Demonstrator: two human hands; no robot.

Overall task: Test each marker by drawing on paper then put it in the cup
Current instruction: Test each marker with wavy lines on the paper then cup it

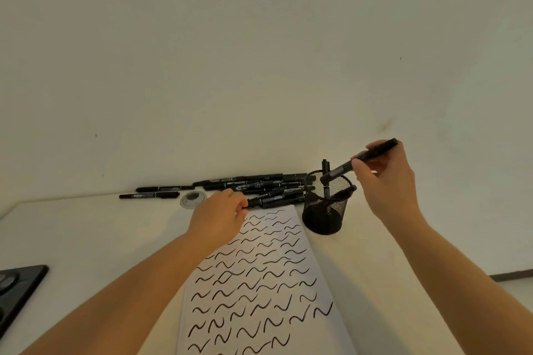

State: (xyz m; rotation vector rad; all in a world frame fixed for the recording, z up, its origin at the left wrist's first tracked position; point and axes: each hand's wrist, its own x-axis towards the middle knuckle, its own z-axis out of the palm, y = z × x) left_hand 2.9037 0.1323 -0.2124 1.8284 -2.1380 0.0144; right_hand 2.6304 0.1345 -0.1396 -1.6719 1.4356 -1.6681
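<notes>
Right hand (386, 181) pinches black marker (360, 160), tip lowering into black mesh cup (327, 204) | left hand (219, 216) pinches next marker (274, 199) from tabletop pile (248, 181) | white paper (259, 282) nearly filled with squiggles; about a dozen markers untested

Body: two bare forearms | left hand (219, 217): no sleeve, ring or watch | right hand (386, 181): likewise unadorned, short nails

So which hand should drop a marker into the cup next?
The right hand. It already holds a marker tilted with its tip just over the mesh cup's rim. The left hand is only pinching the next marker from the pile.
</notes>
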